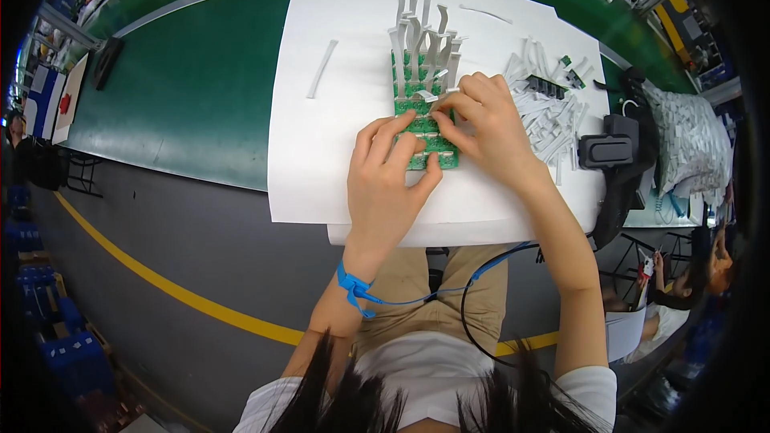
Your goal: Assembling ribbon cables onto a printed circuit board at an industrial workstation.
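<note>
A green circuit board panel point(415, 162), divided into small boards, lies on white paper in front of me. White flat ribbon cables point(401, 64) stand up in rows from its far part. My left hand point(385, 168) rests on the panel's near left side, fingers apart and fingertips touching the boards. On the right side, my right hand point(487, 122) pinches with thumb and forefinger at the near end of a short bent ribbon cable point(426, 96). The fingers partly hide that cable's end and the connector under it.
A pile of loose ribbon cables point(553, 124) lies to the right, with a dark connector strip point(547, 87) among it. Single cables point(322, 69) lie apart on the paper. A black device point(605, 151) stands at the right edge. A blue wrist strap point(353, 287) trails a cord across my lap.
</note>
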A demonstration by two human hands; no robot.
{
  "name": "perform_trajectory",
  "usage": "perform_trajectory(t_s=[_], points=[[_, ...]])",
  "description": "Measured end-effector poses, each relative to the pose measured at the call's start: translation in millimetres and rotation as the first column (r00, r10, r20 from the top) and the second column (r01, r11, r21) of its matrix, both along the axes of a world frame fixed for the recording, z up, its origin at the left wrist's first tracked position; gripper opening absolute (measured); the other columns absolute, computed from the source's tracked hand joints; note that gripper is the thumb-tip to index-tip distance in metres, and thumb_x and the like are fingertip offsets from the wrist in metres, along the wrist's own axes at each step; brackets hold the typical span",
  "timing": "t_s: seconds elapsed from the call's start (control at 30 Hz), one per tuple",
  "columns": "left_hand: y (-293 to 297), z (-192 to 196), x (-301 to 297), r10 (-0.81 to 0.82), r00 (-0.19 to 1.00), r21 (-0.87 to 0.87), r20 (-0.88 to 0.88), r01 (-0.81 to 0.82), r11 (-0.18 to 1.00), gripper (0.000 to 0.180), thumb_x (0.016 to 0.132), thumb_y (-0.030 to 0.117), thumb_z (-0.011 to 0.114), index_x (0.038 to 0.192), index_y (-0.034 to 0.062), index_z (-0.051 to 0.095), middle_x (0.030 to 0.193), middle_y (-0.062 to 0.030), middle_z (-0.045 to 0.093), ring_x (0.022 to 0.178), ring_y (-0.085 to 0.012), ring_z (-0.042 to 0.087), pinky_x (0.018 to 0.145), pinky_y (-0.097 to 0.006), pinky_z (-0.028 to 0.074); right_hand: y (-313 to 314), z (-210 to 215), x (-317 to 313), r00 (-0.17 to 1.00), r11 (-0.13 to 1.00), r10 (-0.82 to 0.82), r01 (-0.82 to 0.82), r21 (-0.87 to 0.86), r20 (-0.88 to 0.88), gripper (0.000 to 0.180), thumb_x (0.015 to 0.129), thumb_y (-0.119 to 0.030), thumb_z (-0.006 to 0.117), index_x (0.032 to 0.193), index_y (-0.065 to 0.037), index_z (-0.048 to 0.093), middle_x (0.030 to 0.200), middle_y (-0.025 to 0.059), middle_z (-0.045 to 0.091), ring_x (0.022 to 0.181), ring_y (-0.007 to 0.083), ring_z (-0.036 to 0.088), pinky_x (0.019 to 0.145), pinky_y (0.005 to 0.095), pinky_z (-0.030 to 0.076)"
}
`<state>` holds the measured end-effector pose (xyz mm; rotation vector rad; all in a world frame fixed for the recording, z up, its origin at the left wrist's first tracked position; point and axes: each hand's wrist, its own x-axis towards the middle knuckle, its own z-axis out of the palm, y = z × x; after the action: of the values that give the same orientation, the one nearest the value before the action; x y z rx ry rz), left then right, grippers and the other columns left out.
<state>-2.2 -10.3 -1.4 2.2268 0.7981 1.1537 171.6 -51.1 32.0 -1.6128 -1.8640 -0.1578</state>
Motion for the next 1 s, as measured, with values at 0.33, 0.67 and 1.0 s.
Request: perform_trajectory(t_s=[0.33,0.67,1.0], points=[[0,-1,1,-0.01,1.0,0.011,0.007,0.01,1.0,0.018,0.074,0.007,0.074,0.087,0.0038,0.063,0.121,-0.0107,0.064,0.11,-0.032,0.057,0.088,-0.041,0.051,-2,-1,2,0.998,0.997,-0.026,0.021,-0.072,-0.063,0.014,0.078,-0.009,0.077,0.09,-0.008,0.072,0.08,0.0013,0.058,0.075,0.0174,0.052,0.077,0.0325,0.037],[1,-1,1,0.0,1.0,0.039,-0.002,0.0,0.999,0.019,0.073,0.008,0.075,0.088,0.0037,0.063,0.12,-0.0109,0.064,0.109,-0.0321,0.058,0.087,-0.041,0.052,2,-6,6,0.984,0.993,-0.032,0.011,-0.116,-0.177,0.011,0.082,-0.014,0.073,0.082,-0.008,0.065,0.076,0.0006,0.052,0.073,0.0172,0.051,0.075,0.0335,0.033],[-2,1,2,0.018,1.0,-0.001,-0.019,-0.018,1.0,0.017,0.073,0.006,0.076,0.084,0.0028,0.063,0.122,-0.0087,0.066,0.113,-0.0298,0.056,0.09,-0.04,0.051,0,3,-6,0.994,0.999,-0.006,0.009,-0.032,0.106,0.009,0.081,-0.013,0.073,0.083,-0.007,0.066,0.078,0.001,0.056,0.081,0.0183,0.055,0.076,0.0351,0.034]])
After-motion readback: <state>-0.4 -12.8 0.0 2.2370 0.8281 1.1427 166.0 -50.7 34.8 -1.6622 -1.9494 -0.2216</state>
